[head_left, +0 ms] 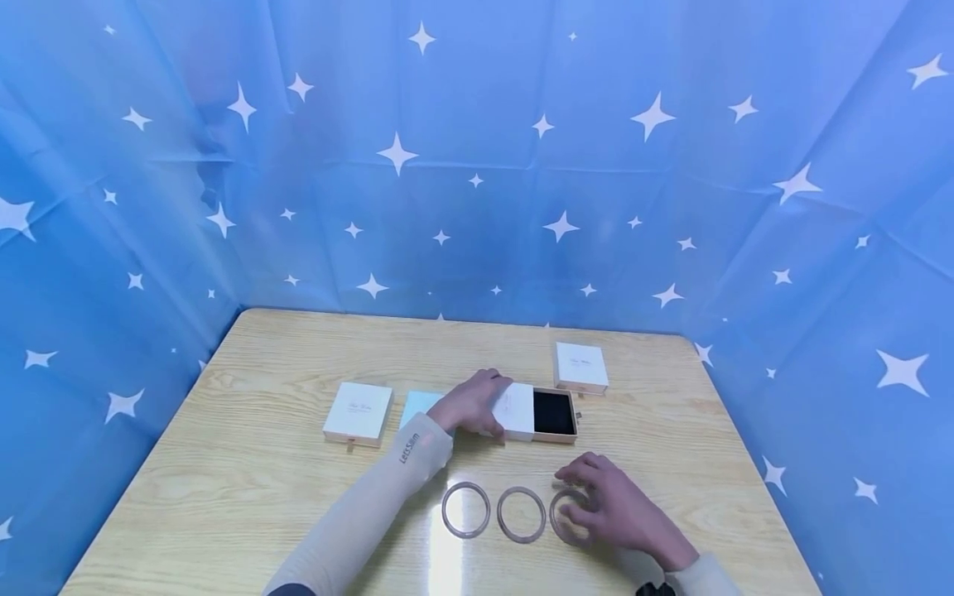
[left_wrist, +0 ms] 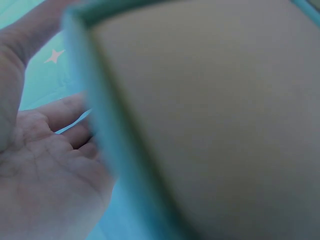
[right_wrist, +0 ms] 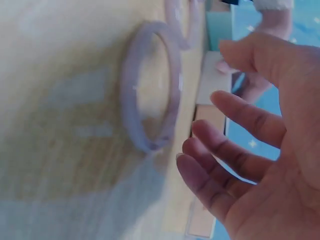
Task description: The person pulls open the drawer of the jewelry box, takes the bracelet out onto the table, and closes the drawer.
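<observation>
My left hand (head_left: 473,403) grips a white drawer box (head_left: 516,411), thumb on the near side and fingers at the far side. Its drawer (head_left: 555,414) is pulled out to the right and shows a black lining. In the left wrist view, a blurred teal-edged box (left_wrist: 120,135) hides the fingertips. Over the rightmost of three pale, glossy bangles, my right hand (head_left: 614,505) hovers with loosely bent, spread fingers. In the right wrist view that bangle (right_wrist: 127,90) lies on the table, apart from the fingertips. The middle bangle (head_left: 522,515) and left bangle (head_left: 465,510) lie alongside in a row.
A light blue box (head_left: 420,404) sits under the left forearm's side, partly covered. Another white box (head_left: 358,412) stands to its left, and a third white box (head_left: 581,367) at the back right. A star-patterned blue curtain (head_left: 477,207) encloses the wooden table (head_left: 246,463).
</observation>
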